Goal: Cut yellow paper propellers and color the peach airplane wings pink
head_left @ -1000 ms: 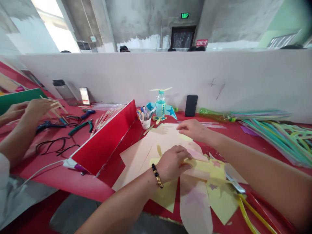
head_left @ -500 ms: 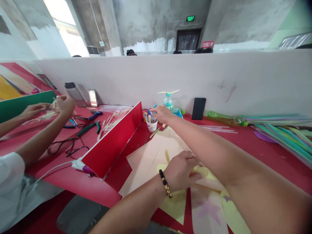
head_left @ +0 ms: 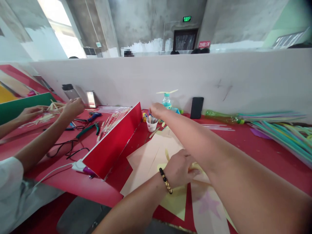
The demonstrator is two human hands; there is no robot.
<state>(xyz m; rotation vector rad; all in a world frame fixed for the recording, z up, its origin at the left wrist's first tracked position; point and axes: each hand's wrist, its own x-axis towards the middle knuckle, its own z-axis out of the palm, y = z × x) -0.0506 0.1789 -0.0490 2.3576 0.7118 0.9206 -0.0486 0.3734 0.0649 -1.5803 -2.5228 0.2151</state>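
Observation:
My right hand is over a white cup of pens at the table's far side. Its fingers are bent down and closed at the top of a blue pen; the fingertips are partly hidden. Nearer to me, my left hand, with a beaded bracelet on the wrist, rests over the papers. It is closed on a curled yellow paper piece, partly covered by my right forearm. Beneath lie large cream paper sheets, a yellow sheet and a sheet bearing a purple star.
A red divider board stands left of the papers. Behind the cup is a bottle with a yellow propeller-shaped top. A phone, a green bottle and coloured strips line the right. At left, another person's hands handle sticks.
My right hand has lowered slightly toward the cup, and its extended finger has bent down among the pens. The left hand stays on the paper. The view has shifted slightly.

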